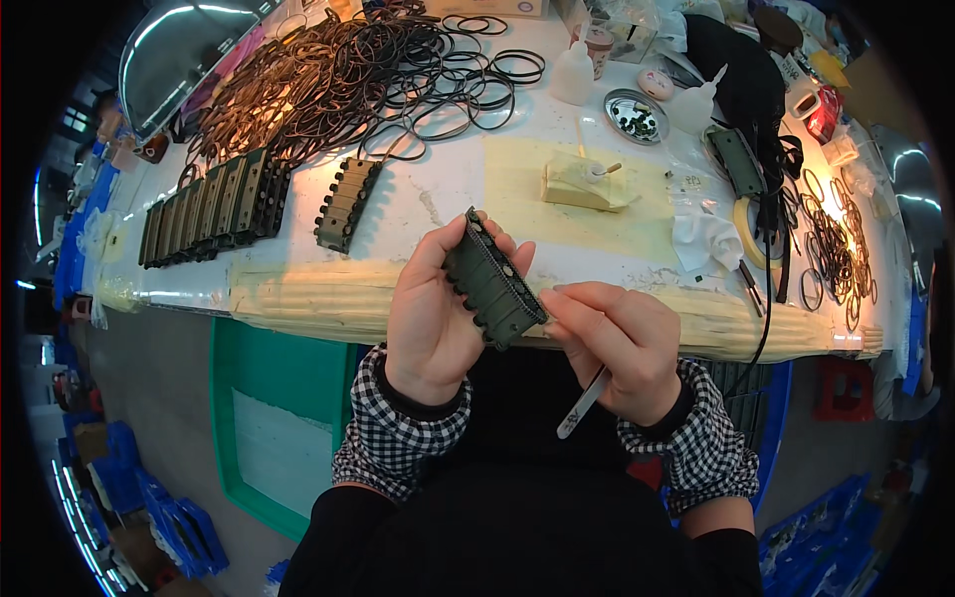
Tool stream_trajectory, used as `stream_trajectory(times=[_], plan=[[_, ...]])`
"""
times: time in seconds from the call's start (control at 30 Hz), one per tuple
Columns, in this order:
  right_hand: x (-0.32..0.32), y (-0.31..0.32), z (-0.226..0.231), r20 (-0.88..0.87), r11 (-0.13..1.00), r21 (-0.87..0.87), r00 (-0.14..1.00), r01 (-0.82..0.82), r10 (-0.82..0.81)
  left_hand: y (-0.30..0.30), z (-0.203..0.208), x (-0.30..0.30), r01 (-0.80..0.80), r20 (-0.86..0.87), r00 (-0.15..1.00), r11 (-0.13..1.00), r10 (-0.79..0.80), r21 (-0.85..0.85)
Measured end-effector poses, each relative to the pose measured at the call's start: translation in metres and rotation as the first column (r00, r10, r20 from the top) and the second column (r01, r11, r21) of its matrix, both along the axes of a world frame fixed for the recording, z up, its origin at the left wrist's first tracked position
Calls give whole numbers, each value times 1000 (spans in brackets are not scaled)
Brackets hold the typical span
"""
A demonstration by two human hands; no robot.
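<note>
My left hand (423, 323) is wrapped round a dark green ribbed part (485, 289) with knobbed edges, held tilted above the table's front edge. A dark beaded strip runs along its upper side. At the part's right end, the thumb and forefinger of my right hand (632, 343) are pinched together, touching or almost touching it. Silver tweezers (583, 403) are gripped in that same hand, one end sticking out below the palm; their other end is hidden by the fingers. Whether the fingertips also pinch something small, I cannot make out.
Similar green parts stand in a row (214, 209) at the left, with a single one (346, 204) beside them. Behind lies a heap of dark rubber loops (328, 85). A pale yellow block (582, 186), a round metal dish (637, 116) and white squeeze bottles (572, 75) stand farther back.
</note>
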State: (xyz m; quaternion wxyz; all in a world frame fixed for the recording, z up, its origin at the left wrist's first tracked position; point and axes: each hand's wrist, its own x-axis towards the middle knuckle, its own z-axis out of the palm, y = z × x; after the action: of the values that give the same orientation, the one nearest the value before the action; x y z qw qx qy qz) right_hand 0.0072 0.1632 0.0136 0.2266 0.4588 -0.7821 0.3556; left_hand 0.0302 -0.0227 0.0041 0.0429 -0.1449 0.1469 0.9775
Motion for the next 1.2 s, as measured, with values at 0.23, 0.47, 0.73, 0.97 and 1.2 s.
stream_trajectory(times=[0.23, 0.47, 0.73, 0.97, 1.2], plan=[[3, 0, -2, 69, 998, -54, 997, -36, 40, 2, 3, 1, 20, -36, 999, 999, -19, 37], [5, 4, -1, 44, 997, -20, 997, -69, 70, 1, 1, 5, 29, -112, 993, 999, -26, 24], [9, 5, -1, 46, 997, -1, 995, -83, 83, 2, 0, 7, 66, -217, 974, 998, -64, 0], [11, 5, -2, 71, 996, 28, 994, -86, 84, 2, -4, 8, 8, -258, 966, 997, -29, -83], [8, 3, 9, 247, 995, -94, 967, -39, 62, 7, -4, 9, -230, -417, 907, 755, -63, -614]])
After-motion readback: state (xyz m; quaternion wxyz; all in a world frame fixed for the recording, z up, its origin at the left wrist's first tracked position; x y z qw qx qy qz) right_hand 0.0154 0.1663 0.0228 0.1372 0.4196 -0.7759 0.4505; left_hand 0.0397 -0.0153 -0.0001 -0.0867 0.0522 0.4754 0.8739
